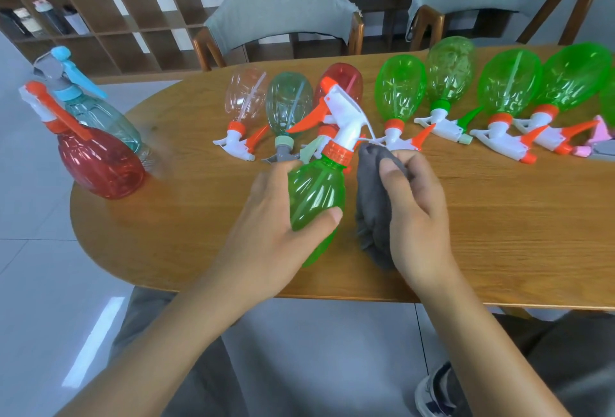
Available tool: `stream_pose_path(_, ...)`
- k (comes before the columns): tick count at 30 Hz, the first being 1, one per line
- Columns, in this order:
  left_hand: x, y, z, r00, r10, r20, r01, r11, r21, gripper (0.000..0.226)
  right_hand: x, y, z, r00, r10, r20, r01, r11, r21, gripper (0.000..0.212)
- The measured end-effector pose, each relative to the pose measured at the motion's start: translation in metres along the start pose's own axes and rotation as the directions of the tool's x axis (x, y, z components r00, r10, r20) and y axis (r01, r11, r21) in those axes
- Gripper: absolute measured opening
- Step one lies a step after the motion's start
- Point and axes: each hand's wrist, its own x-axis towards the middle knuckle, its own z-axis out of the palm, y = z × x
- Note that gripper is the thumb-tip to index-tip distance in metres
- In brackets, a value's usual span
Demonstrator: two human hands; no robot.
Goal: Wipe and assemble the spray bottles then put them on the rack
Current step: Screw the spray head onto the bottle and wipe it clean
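Note:
My left hand (276,216) grips a green spray bottle (316,193) by its body, above the wooden table (499,243). Its white and orange trigger head (339,117) sits on the neck and points away from me. My right hand (416,213) holds a grey cloth (374,203) right beside the bottle's right side. A row of several bottles lies on the table behind: a clear one (244,93), a teal one (288,103), a red one (346,78) and several green ones (401,90). The rack (109,17) stands at the back left.
Two assembled bottles stand upright at the table's left end, a red one (100,163) and a teal one (100,117) behind it. Two chairs with grey covers (283,0) stand across the table. A pink trigger head (599,137) lies at the far right.

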Motion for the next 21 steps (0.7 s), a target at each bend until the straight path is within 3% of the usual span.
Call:
stream_pose_path(5, -0.001, 0.002, 0.001, 1.000, 0.003, 0.024, -0.004, 0.999, 0.034, 0.051, -0.005, 0.003, 0.006, 0.992, -0.095, -0.082, 0.098, 0.995, 0.034, 0.015)
stream_pose_path(11, 0.002, 0.002, 0.000, 0.999, -0.011, 0.041, 0.012, 1.000, -0.006, 0.038, -0.004, 0.006, 0.006, 0.991, -0.128, -0.047, 0.130, 0.991, 0.037, 0.005)
stream_pose_path(17, 0.007, -0.004, -0.004, 0.999, -0.025, -0.043, 0.023, 0.999, -0.047, 0.038, -0.005, 0.014, -0.001, 0.979, -0.094, 0.182, 0.122, 0.982, -0.147, 0.005)
stream_pose_path(19, 0.008, -0.005, -0.006, 0.999, -0.022, -0.047, 0.019, 0.999, -0.049, 0.043, -0.005, 0.014, 0.000, 0.983, -0.107, 0.148, 0.130, 0.978, -0.161, 0.005)
stream_pose_path(21, 0.006, -0.005, -0.007, 0.999, -0.007, -0.044, 0.005, 0.999, -0.042, 0.047, -0.005, 0.013, 0.000, 0.986, -0.163, 0.023, 0.165, 0.972, -0.166, 0.002)
